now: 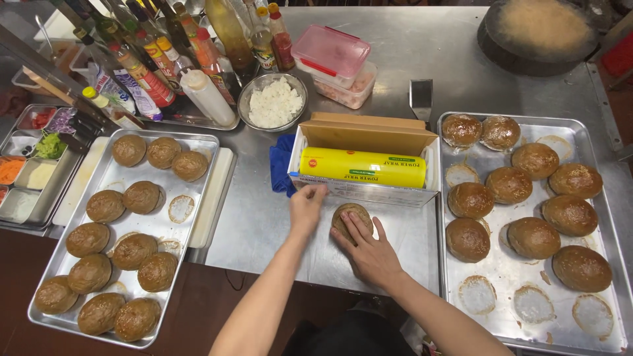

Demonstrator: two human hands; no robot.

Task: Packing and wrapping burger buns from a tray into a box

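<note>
A brown bun (346,215) lies on a sheet of clear plastic film (409,244) pulled out over the steel counter. My right hand (367,249) rests on the bun with its fingers spread over it. My left hand (306,206) sits just left of the bun, fingertips touching the front edge of the cardboard wrap box (369,140). A yellow roll of film (362,167) lies inside that open box.
A metal tray (204,142) of wrapped buns sits at the left; another tray (580,128) of brown buns at the right. Behind stand sauce bottles (158,66), a bowl of white rice (273,102), lidded plastic tubs (333,56), a spatula (421,97) and a blue cloth (282,161).
</note>
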